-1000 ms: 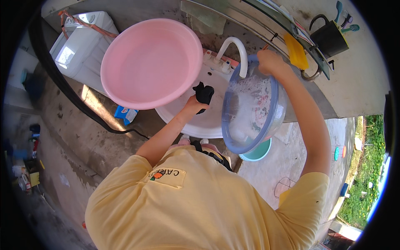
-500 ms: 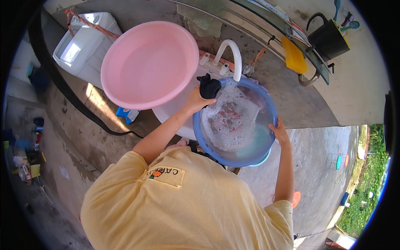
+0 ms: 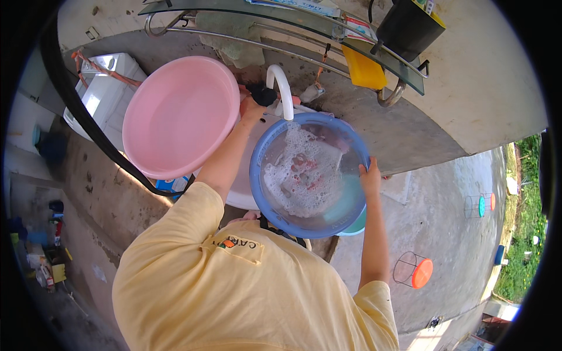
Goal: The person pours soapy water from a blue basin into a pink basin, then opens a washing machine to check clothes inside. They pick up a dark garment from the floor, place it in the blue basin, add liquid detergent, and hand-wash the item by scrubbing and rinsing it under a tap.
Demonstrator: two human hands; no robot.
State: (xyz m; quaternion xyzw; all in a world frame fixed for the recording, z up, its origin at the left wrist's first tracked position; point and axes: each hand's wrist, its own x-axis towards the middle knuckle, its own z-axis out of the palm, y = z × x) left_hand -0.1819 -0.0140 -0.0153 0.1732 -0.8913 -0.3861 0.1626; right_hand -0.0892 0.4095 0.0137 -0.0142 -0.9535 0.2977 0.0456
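My left hand (image 3: 252, 109) reaches past the pink basin to the back of the sink, closed around a balled-up black cloth (image 3: 261, 94) beside the white faucet (image 3: 283, 88). On the right, my right hand (image 3: 369, 177) grips the rim of a blue basin (image 3: 255, 175). Soapy water with thick white foam fills that basin, and a pale reddish patterned item shows through the suds. The faucet's spout ends over the basin's far rim. The large pink basin (image 3: 181, 117) to the left holds no visible items.
Under the basins is a white sink (image 3: 241, 190). A white washing machine (image 3: 105, 99) stands at the far left. Above the faucet runs a glass shelf (image 3: 293, 17) with a black cup (image 3: 410, 29) and a hanging yellow item (image 3: 364, 67). An orange-topped stool (image 3: 421, 273) stands right.
My left hand has carried the black cloth away from above the blue basin, back to the left behind the faucet. My right hand stays on the rim. The whole view has shifted.
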